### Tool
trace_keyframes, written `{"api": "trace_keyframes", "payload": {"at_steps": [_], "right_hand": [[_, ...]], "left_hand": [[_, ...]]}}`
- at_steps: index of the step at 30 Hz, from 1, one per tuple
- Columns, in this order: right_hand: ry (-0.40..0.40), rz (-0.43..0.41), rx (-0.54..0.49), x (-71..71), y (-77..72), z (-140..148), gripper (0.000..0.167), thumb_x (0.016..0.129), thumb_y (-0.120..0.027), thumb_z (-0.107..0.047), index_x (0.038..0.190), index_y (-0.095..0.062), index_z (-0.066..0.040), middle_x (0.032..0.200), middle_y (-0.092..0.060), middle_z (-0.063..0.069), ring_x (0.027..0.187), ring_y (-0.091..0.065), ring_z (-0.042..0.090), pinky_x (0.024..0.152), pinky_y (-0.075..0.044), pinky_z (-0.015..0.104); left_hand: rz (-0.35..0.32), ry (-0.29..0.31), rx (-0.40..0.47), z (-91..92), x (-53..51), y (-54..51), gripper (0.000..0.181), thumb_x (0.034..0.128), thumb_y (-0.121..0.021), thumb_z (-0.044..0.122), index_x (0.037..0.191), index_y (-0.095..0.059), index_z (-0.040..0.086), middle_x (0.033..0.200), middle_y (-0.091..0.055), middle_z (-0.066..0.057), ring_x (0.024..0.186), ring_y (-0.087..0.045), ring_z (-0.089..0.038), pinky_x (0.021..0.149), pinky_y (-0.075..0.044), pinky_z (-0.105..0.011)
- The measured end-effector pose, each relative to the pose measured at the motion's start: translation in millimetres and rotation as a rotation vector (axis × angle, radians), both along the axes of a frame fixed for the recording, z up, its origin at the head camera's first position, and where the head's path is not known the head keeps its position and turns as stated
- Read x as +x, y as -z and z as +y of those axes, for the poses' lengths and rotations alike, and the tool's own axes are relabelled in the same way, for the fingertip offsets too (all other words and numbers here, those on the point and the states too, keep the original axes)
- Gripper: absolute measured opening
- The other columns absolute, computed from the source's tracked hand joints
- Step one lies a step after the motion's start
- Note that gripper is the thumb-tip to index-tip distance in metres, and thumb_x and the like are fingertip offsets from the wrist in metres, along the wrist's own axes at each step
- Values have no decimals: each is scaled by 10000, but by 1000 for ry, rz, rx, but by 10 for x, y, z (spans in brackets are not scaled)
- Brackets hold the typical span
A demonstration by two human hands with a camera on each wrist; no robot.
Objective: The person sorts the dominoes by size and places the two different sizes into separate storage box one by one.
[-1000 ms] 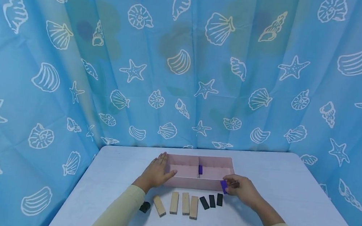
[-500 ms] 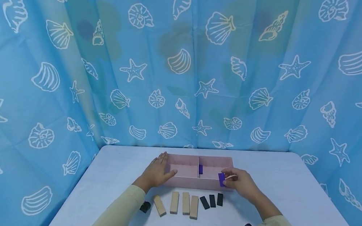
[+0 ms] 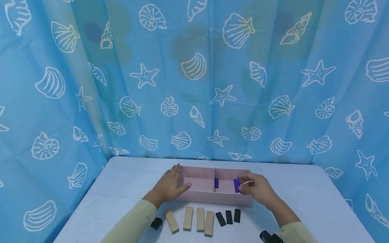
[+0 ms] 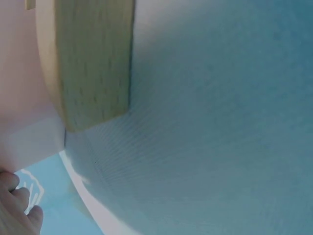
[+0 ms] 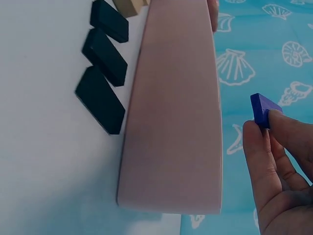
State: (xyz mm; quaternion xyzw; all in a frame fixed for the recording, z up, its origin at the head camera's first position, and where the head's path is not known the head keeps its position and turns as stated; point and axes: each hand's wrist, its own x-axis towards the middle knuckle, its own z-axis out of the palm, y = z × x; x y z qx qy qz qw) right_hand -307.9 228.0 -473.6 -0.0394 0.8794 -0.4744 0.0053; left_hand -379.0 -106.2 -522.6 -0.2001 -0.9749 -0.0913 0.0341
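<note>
My right hand (image 3: 258, 189) pinches a small flat purple block (image 3: 236, 185) between thumb and fingers, over the right compartment of a pink box (image 3: 198, 196). In the right wrist view, the purple block (image 5: 260, 111) is held beyond the box's long wall (image 5: 171, 107). A second purple block (image 3: 216, 183) stands in that compartment by the divider. My left hand (image 3: 167, 185) lies with straight fingers against the box's left end, thumb over its front rim. In the left wrist view only some fingers (image 4: 19, 203) show, beside the box.
Several light wooden blocks (image 3: 188, 218) lie in front of the box, one (image 4: 93, 63) large in the left wrist view. To their right lie three black blocks (image 3: 229, 217). The white table (image 3: 295, 209) ends at a blue shell-print curtain (image 3: 202, 79).
My right hand has moved up and left with the purple block, from the box's front right corner to over the right compartment. The left hand has stayed in place.
</note>
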Motion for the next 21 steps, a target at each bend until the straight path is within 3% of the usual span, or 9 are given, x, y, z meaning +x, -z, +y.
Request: {"api": "trace_keyframes", "payload": {"at_steps": [11,21], "right_hand": [[7,-28,-24,-192,-46,24,397,911,-672,-49,1301,-600,-64,1124,-611,102,975,-621,236,796,-565,356],[-18,-37,-49,-349,25,-83,360,918,-644,-5,1272,-584,-25,1091,-611,112,940,-642,223,793,-566,357]], "left_hand": [[-20,-1,18,18,11,-21,906,938,-390,648,1543,-178,8,1598,-184,-144,1459,-162,-311,1158,-166,-449],[-3,-1,31,8,36,-25,895,937,-401,637,1536,-204,2,1589,-212,-154,1454,-181,-322,1152,-184,-466]]}}
